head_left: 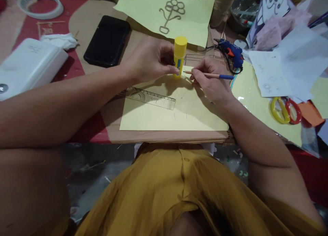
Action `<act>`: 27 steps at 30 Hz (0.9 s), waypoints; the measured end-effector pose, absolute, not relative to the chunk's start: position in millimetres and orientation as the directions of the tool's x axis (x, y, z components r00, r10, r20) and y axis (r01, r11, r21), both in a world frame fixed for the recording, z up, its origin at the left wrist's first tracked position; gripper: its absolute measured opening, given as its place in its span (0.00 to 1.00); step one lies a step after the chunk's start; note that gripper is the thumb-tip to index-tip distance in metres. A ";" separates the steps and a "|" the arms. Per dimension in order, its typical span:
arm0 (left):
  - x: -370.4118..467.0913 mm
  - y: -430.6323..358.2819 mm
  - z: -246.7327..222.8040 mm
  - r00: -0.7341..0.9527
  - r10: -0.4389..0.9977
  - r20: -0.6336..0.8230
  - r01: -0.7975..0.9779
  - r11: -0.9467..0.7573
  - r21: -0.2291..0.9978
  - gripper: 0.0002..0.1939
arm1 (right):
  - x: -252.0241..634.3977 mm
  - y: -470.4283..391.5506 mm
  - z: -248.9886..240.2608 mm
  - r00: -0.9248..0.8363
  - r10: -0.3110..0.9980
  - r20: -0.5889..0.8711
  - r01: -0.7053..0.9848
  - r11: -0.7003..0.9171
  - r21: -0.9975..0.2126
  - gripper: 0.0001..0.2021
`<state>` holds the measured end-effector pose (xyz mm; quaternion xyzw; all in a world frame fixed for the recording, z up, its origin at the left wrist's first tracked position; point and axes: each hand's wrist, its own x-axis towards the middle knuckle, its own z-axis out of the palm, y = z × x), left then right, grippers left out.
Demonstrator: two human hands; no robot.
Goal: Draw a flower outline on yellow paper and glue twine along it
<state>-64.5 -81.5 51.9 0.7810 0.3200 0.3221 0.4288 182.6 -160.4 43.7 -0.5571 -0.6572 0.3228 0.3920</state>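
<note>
A yellow glue stick (pixel 180 48) stands upright on a pale yellow sheet of paper (pixel 151 121), and my left hand (pixel 153 60) grips it from the left. Between the fingers of my right hand (pixel 208 79) is a pencil (pixel 217 75) with a blue end, its tip pointing left close to the glue stick's base. Faint pencil lines and a small drawn box show on the sheet. Across its left part lies a clear plastic ruler (pixel 153 98). Behind, another yellow sheet (pixel 135 9) bears a drawn flower in a pot.
Left of the sheet lie a black phone (pixel 107 41), a white box-like device (pixel 32 67) and a roll of tape (pixel 41 15). On the right are a blue glue gun (pixel 232 55), scissors (pixel 283 111) and loose white papers (pixel 271 73). The table edge (pixel 164 137) runs before my body.
</note>
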 end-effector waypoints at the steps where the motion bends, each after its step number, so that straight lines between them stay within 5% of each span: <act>1: -63.1 -82.3 51.6 0.600 0.770 0.219 0.212 -0.417 0.884 0.18 | 182.3 -160.9 43.8 -0.066 0.983 0.169 0.483 0.179 -0.857 0.09; 11: -62.0 -83.6 52.2 0.587 0.788 0.187 0.197 -0.363 0.911 0.22 | 180.5 -164.3 44.9 -0.059 0.972 0.228 0.520 0.225 -0.824 0.08; 27: -64.1 -85.0 58.3 0.609 0.774 0.171 0.304 -0.428 0.851 0.13 | 174.7 -144.5 66.4 -0.081 0.995 0.060 0.450 0.090 -0.889 0.11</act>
